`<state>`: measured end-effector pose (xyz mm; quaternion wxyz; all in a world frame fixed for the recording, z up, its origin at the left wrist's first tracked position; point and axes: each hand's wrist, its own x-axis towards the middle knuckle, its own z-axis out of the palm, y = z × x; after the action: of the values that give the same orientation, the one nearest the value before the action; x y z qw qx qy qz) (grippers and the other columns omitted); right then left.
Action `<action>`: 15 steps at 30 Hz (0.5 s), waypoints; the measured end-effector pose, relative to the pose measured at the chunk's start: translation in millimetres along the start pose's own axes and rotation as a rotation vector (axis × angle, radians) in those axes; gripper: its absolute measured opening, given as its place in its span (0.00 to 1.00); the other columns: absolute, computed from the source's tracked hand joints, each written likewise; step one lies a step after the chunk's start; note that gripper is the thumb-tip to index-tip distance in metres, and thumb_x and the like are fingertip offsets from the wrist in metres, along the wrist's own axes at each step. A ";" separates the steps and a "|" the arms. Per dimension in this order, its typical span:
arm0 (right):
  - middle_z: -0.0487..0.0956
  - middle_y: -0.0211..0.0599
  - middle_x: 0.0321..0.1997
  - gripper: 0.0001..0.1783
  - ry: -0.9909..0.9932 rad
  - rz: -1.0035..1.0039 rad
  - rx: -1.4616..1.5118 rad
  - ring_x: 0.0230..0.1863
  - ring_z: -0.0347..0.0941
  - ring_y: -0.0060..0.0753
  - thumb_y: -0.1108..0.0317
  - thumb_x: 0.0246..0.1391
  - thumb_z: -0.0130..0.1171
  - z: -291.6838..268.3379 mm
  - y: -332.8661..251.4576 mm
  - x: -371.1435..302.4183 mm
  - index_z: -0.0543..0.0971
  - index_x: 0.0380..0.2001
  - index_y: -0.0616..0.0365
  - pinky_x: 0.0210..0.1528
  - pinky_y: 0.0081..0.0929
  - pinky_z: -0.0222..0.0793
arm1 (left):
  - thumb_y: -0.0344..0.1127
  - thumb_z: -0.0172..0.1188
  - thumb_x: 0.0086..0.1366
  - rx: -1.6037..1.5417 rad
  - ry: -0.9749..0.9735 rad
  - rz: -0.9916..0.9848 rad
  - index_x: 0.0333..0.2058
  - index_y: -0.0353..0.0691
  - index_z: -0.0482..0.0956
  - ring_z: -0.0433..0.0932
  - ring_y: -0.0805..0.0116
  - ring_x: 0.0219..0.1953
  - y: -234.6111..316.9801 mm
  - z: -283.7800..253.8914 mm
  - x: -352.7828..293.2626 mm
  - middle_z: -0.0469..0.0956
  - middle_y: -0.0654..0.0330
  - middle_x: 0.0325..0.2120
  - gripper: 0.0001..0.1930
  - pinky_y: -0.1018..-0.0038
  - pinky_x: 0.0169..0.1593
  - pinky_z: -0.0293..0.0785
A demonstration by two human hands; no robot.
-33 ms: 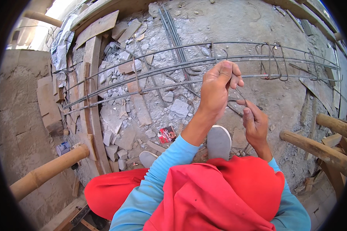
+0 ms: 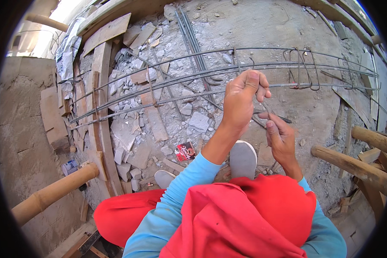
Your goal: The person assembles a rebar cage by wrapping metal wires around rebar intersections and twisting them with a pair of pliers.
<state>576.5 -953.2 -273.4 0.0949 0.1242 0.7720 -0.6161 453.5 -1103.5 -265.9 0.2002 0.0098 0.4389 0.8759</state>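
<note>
Several long steel rebars (image 2: 271,64) run left to right across the far half, bent stirrups (image 2: 304,87) hooked about some of them. One bamboo pole (image 2: 58,189) juts in at near left; a crumpled white sack (image 2: 66,60) lies far left, contents hidden. Right of centre, the left hand (image 2: 241,101) is curled closed, and the right hand (image 2: 283,141) has thumb and forefinger narrowly set. A white-and-blue can (image 2: 69,167) at left and a red packet (image 2: 185,151) show no contents. Smallest, a thin wire (image 2: 266,107) spans the hands, apparently held by the left; whether the right grips it, I cannot tell. Handling this wire seems the present step; the next move calls for firm fingertips.
</note>
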 end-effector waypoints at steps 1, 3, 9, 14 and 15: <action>0.76 0.27 0.27 0.20 -0.084 0.122 0.200 0.24 0.67 0.14 0.60 0.75 0.57 3.3 -3.8 0.6 0.81 0.61 0.61 0.27 0.20 0.62 | 0.47 0.48 0.84 0.090 -0.001 0.023 0.38 0.38 0.79 0.76 0.72 0.33 -1.3 0.3 -0.4 0.72 0.66 0.24 0.20 0.75 0.44 0.72; 0.75 0.24 0.26 0.19 -0.127 0.193 0.376 0.22 0.64 0.11 0.60 0.76 0.57 8.5 -11.7 2.8 0.81 0.61 0.60 0.23 0.16 0.57 | 0.49 0.49 0.83 0.090 0.006 0.014 0.39 0.37 0.81 0.76 0.73 0.33 -6.7 -5.3 0.3 0.74 0.66 0.24 0.21 0.75 0.45 0.72; 0.75 0.22 0.28 0.17 0.177 0.017 0.283 0.22 0.61 0.08 0.64 0.74 0.58 -1.6 -20.0 31.1 0.82 0.61 0.57 0.23 0.15 0.54 | 0.52 0.53 0.82 0.467 -0.089 -0.044 0.46 0.34 0.87 0.80 0.73 0.39 3.3 -14.0 16.8 0.84 0.61 0.33 0.24 0.74 0.47 0.74; 0.75 0.22 0.28 0.16 0.319 -0.033 0.206 0.24 0.60 0.08 0.67 0.74 0.58 -11.9 -30.7 47.9 0.84 0.60 0.54 0.24 0.16 0.54 | 0.53 0.61 0.76 1.132 0.326 0.235 0.47 0.38 0.89 0.85 0.66 0.41 41.1 -66.7 56.2 0.88 0.53 0.38 0.23 0.69 0.50 0.77; 0.75 0.21 0.28 0.16 0.325 -0.049 0.179 0.24 0.60 0.09 0.67 0.73 0.58 -12.4 -29.9 51.8 0.84 0.60 0.54 0.25 0.17 0.54 | 0.53 0.62 0.75 1.280 0.302 0.343 0.46 0.37 0.89 0.85 0.62 0.41 44.3 -77.4 67.7 0.88 0.52 0.38 0.22 0.66 0.50 0.78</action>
<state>518.1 -943.5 -258.4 -0.0577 0.2113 0.7221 -0.6561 361.1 -1162.1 -290.0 -0.0503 0.0732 0.8862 0.4547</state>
